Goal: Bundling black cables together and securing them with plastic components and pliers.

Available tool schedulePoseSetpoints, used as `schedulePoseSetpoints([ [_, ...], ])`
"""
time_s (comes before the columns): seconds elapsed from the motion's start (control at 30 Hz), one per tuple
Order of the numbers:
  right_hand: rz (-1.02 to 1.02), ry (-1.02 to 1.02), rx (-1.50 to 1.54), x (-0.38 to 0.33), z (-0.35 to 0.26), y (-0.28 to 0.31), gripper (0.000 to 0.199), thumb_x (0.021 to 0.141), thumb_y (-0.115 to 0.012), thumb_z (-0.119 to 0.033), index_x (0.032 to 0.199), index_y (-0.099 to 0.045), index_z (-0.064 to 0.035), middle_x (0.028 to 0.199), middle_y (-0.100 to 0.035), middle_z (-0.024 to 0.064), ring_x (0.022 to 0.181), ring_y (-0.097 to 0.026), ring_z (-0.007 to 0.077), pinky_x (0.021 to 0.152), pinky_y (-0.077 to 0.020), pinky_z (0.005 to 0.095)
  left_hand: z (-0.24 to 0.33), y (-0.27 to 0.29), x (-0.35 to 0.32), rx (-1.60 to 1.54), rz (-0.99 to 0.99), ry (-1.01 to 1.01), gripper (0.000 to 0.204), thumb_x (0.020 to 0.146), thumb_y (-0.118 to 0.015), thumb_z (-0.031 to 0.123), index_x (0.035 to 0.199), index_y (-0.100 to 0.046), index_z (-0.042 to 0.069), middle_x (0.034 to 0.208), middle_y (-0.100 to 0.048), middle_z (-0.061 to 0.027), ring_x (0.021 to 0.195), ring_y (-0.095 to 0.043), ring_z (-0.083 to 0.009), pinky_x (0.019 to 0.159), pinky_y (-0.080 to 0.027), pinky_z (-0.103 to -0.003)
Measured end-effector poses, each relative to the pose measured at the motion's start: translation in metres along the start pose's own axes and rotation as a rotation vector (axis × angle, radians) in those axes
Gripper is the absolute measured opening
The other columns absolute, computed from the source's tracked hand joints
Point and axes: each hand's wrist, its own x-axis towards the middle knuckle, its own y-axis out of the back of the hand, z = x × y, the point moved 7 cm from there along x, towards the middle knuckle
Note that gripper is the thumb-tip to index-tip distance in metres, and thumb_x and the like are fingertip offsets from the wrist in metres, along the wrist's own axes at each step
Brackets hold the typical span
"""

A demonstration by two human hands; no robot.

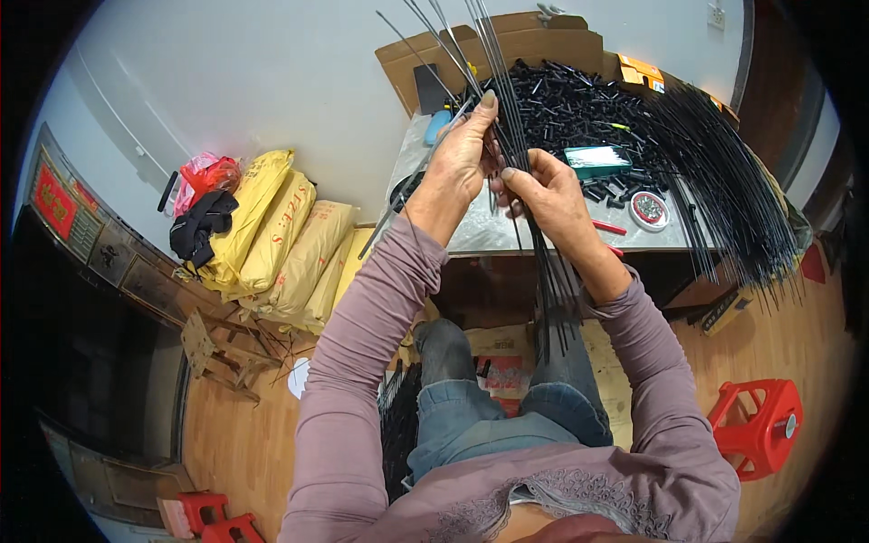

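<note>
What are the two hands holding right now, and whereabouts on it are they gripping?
Both the left hand and the right hand grip a bundle of thin black rods around its middle; the rod ends stick out above and below the hands.

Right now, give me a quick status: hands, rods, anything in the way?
Left hand and right hand both gripping the bundle of thin black rods. Rods upright over the table edge. Nothing blocking.

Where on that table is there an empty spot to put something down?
The table is bare along its near edge, below the left hand and right hand holding the thin black rods, left of the red pen. Farther back is crowded: the pile of small black parts, green box, round tin.
</note>
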Motion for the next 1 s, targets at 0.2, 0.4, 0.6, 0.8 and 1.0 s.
schedulePoseSetpoints([
  [0.2,0.055,0.136,-0.264,0.003,-0.005,0.017,0.017,0.088,-0.062,-0.018,0.083,-0.061,-0.0021,0.071,-0.058,-0.0019,0.061,-0.050,0.0040,0.055,-0.0412,0.0202,-0.008,0.002,0.005,-0.057,-0.104,0.046,0.026,0.092,-0.058,0.036,0.093,-0.057,0.010,0.077,-0.060,-0.0002,0.068,-0.061,-0.0133,0.059,-0.054,-0.031],
  [0.4,0.062,0.161,-0.369,-0.004,-0.035,0.032,0.018,0.090,-0.060,-0.019,0.081,-0.058,-0.0028,0.062,-0.050,-0.0037,0.055,-0.046,0.0035,0.049,-0.0361,0.0204,-0.016,-0.004,0.001,0.027,-0.079,0.106,0.026,0.096,-0.054,0.035,0.088,-0.053,0.010,0.068,-0.055,0.0010,0.054,-0.055,-0.0131,0.052,-0.049,-0.033],
  [0.6,0.154,0.112,-0.128,-0.010,-0.083,0.060,0.026,0.096,-0.052,-0.025,0.083,-0.057,-0.0034,0.057,-0.050,-0.0009,0.041,-0.042,0.0054,0.037,-0.0336,0.0215,-0.012,-0.003,-0.004,0.210,-0.100,0.127,0.027,0.097,-0.052,0.036,0.087,-0.050,0.012,0.060,-0.036,0.0067,0.046,-0.031,-0.0052,0.046,-0.030,-0.024],
  [0.8,0.216,0.382,0.030,-0.012,-0.151,0.120,0.024,0.099,-0.049,-0.022,0.081,-0.049,-0.0062,0.060,-0.047,-0.0014,0.041,-0.039,0.0026,0.033,-0.0291,0.0182,0.000,0.032,0.014,-0.177,0.153,0.157,0.050,0.095,-0.041,0.056,0.082,-0.051,0.009,0.056,-0.026,0.0060,0.043,-0.023,-0.0072,0.041,-0.022,-0.024],
  [1.0,0.233,-0.004,-0.246,0.001,-0.101,0.120,0.023,0.093,-0.060,-0.026,0.083,-0.048,-0.0099,0.062,-0.045,-0.0047,0.040,-0.037,0.0012,0.032,-0.0265,0.0185,0.000,-0.022,0.013,-0.188,-0.086,0.182,0.042,0.089,-0.058,0.048,0.090,-0.055,0.007,0.058,-0.031,0.0061,0.044,-0.027,-0.0044,0.039,-0.022,-0.021],
])
